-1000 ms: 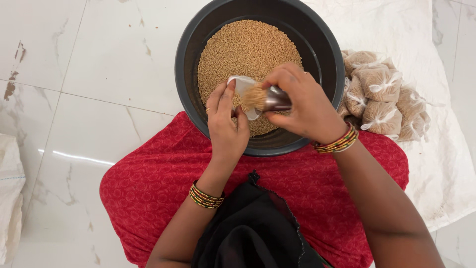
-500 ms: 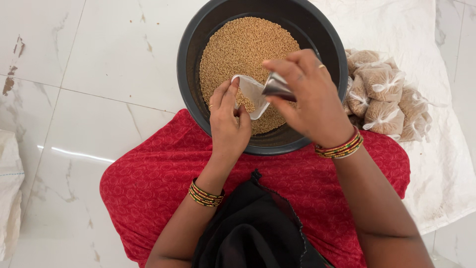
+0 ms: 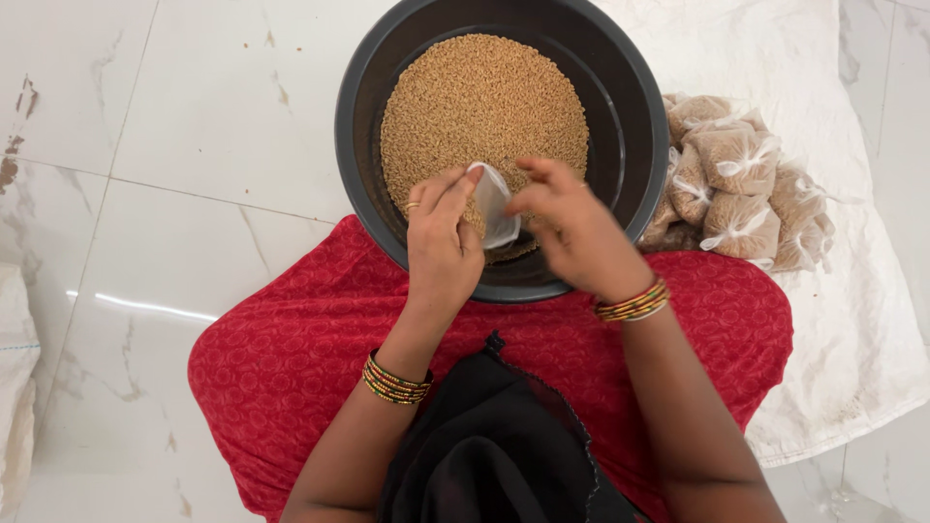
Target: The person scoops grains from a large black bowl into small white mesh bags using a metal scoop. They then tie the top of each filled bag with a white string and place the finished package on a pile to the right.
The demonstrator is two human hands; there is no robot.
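Note:
A black round tub (image 3: pixel 620 107) full of brown grain (image 3: pixel 480 102) rests against my lap on a red cloth (image 3: pixel 291 349). Over the tub's near side, my left hand (image 3: pixel 441 242) pinches a small clear plastic bag (image 3: pixel 494 203) with some grain in it. My right hand (image 3: pixel 572 237) is blurred. Its thumb and fingertips meet the right edge of the bag. No scoop shows in either hand. Both wrists wear bangles.
Several tied small bags of grain (image 3: pixel 741 184) lie piled on a white sack cloth (image 3: pixel 852 320) to the tub's right. White marble floor (image 3: pixel 165 165) spreads to the left, with another white sack (image 3: pixel 15 387) at the left edge. Black fabric (image 3: pixel 484 455) covers my lap.
My right hand held a metal scoop at the bag's mouth, tipping grain in. It has since dropped lower and the scoop is out of sight. The left hand stayed on the bag.

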